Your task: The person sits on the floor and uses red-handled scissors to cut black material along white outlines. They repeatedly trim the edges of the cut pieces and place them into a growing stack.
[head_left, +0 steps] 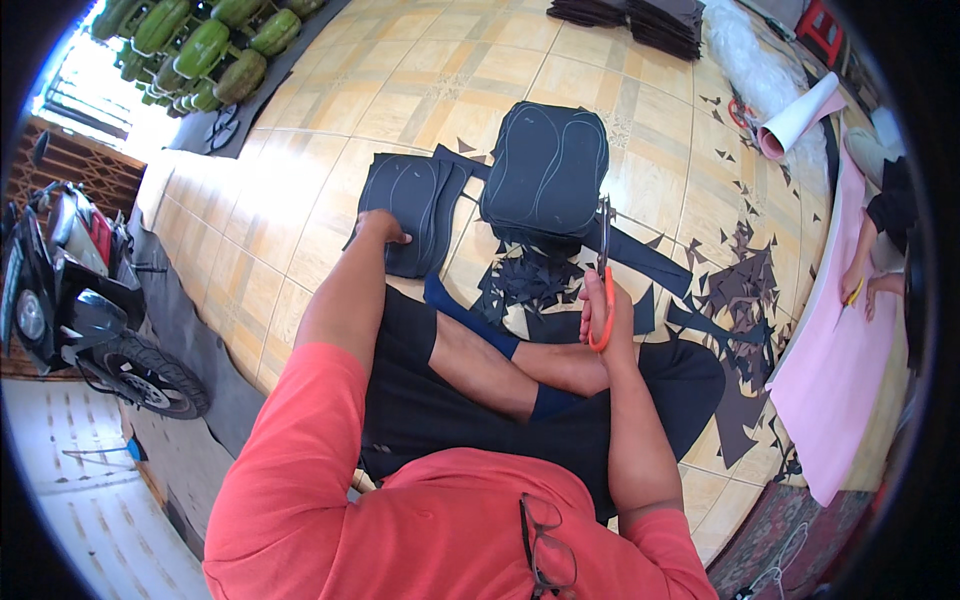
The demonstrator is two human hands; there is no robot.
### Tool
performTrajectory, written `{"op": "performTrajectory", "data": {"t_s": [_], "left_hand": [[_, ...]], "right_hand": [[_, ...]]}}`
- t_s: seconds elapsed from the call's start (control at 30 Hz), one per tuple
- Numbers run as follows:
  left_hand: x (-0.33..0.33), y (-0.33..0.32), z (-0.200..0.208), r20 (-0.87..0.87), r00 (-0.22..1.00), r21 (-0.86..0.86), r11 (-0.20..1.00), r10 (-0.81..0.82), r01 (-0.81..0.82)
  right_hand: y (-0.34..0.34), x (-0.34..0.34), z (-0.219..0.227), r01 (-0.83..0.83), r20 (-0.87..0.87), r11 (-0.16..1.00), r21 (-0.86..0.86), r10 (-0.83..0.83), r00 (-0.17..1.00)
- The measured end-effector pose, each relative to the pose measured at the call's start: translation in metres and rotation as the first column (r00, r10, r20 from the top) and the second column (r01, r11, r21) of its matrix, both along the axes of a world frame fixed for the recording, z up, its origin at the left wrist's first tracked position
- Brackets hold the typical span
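My left hand is at the near left edge of a layered pile of dark fabric pieces. Its thumb lies on top and its other fingers are mostly hidden at the edge, closed on the pieces. Pale curved lines run over the top piece. My right hand holds orange-handled scissors, their blades pointing away from me. Just beyond my crossed legs, a taller stack of dark fabric pieces carries similar curved lines. Dark offcuts are heaped between that stack and my legs.
Brown and black scraps litter the tiles at right. Another person's hands hold yellow-handled scissors over a pink sheet. A motorbike stands at left, green gas cylinders far left. Folded dark sheets lie at the back.
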State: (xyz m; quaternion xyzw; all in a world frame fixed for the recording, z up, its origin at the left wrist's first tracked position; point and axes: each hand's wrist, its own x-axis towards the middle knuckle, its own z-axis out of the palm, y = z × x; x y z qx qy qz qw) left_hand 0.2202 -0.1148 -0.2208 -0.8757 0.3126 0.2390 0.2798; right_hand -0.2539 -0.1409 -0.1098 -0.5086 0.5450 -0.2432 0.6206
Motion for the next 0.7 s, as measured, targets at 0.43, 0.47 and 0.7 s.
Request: {"op": "performTrajectory", "data": {"t_s": [0.43, 0.47, 0.7], "left_hand": [[-0.049, 0.004, 0.035, -0.460, 0.822, -0.402, 0.746, 0.335, -0.530], [-0.054, 0.004, 0.044, -0.561, 0.749, -0.440, 0.641, 0.351, -0.630], [-0.165, 0.001, 0.172, -0.840, 0.381, -0.450, 0.104, -0.386, -0.887]], "right_hand": [[0.004, -0.008, 0.007, 0.025, 0.035, 0.999, -0.045, -0.024, 0.999], [0.005, -0.009, 0.008, 0.026, 0.037, 0.998, -0.050, -0.024, 0.999], [0.006, -0.012, 0.004, -0.033, 0.184, 0.996, -0.083, 0.048, 0.982]]}}
